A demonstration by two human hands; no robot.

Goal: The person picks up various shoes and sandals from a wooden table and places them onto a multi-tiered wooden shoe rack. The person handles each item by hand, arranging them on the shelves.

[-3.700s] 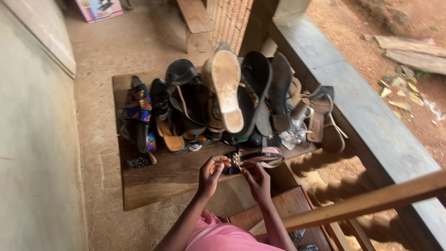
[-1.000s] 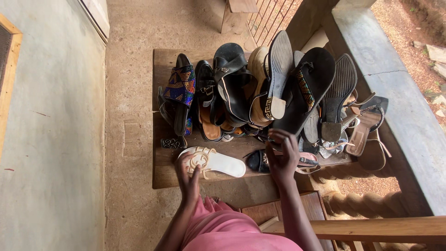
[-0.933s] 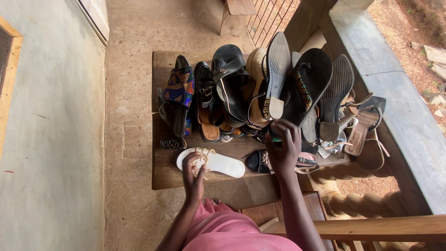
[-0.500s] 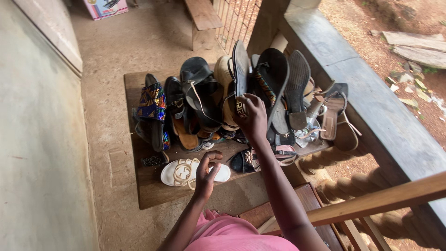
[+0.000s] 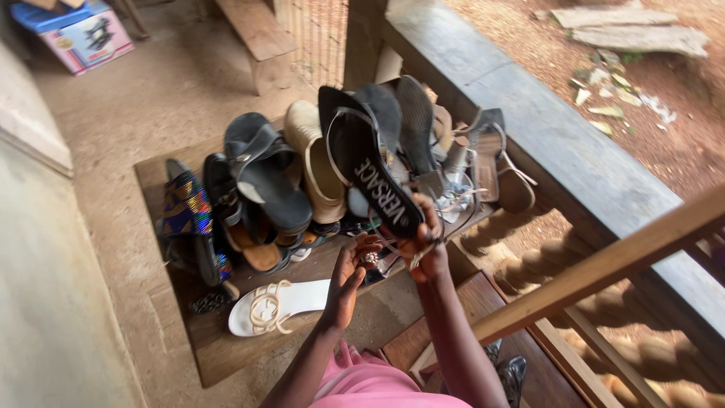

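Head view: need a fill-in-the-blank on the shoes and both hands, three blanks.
1. The right hand lifts a black flat sandal with its ____ turned toward the camera.
2. The white flat sandal with looped straps lies on the brown wooden ____.
3. The left hand pinches a small ornament with its ____.

Missing words: sole; board; fingertips
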